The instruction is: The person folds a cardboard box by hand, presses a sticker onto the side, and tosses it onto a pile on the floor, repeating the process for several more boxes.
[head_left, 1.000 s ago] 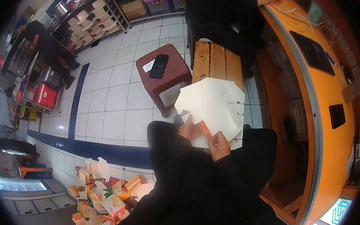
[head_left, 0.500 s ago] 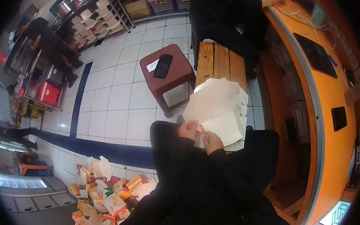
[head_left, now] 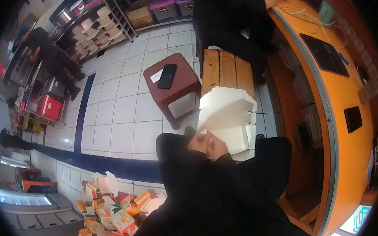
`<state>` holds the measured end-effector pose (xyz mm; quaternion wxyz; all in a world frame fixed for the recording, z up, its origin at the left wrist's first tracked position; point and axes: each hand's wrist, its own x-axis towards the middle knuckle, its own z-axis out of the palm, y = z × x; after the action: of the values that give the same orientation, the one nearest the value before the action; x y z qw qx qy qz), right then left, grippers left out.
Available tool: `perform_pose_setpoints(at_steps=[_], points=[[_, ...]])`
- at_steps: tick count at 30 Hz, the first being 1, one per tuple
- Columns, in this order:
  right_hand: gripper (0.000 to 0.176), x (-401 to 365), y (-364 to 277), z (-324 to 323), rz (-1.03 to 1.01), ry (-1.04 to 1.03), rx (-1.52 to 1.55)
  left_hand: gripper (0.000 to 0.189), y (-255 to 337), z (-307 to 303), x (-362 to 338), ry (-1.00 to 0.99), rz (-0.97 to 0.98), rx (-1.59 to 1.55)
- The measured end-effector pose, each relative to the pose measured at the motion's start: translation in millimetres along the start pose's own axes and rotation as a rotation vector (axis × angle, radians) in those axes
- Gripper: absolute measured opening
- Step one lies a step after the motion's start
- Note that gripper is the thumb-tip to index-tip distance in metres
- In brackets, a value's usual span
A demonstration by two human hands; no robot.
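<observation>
A white cardboard food box (head_left: 234,138), partly folded, rests in front of me on the wooden bench, its walls raised and its large flap tilted up. My left hand (head_left: 198,143) is closed at the box's near left corner. Right beside it, my right hand (head_left: 217,147) pinches the same corner, and the fingers of both hands nearly meet. The piece of card between them is mostly hidden by the fingers.
A wooden bench (head_left: 228,70) extends ahead, with a person in dark clothes (head_left: 234,21) beyond it. Left of it stands a maroon stool (head_left: 177,93) bearing a phone (head_left: 167,76). An orange counter (head_left: 350,164) runs along the right. Folded printed boxes (head_left: 122,220) are heaped at lower left.
The box's walls and flap have risen from a flatter sheet. My hands have come closer together at its corner, and the reddish tab seen between them earlier is now covered.
</observation>
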<state>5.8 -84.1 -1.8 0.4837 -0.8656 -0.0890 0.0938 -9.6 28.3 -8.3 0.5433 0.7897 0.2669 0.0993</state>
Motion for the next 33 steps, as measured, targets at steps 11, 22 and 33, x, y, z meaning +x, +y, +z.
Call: perform_pose_setpoints(at_steps=[11,22,33], points=[[0.038,87,102,-117,0.048,0.527,-0.205,0.038,0,5,0,0.202,0.219,0.453],[0.023,63,50,-133,0.013,0.361,0.001,0.043,72,95,-21,-0.379,0.135,0.295],[0.019,66,58,-122,0.075,0.177,-0.026,0.027,30,119,25,-0.474,-0.114,0.007]])
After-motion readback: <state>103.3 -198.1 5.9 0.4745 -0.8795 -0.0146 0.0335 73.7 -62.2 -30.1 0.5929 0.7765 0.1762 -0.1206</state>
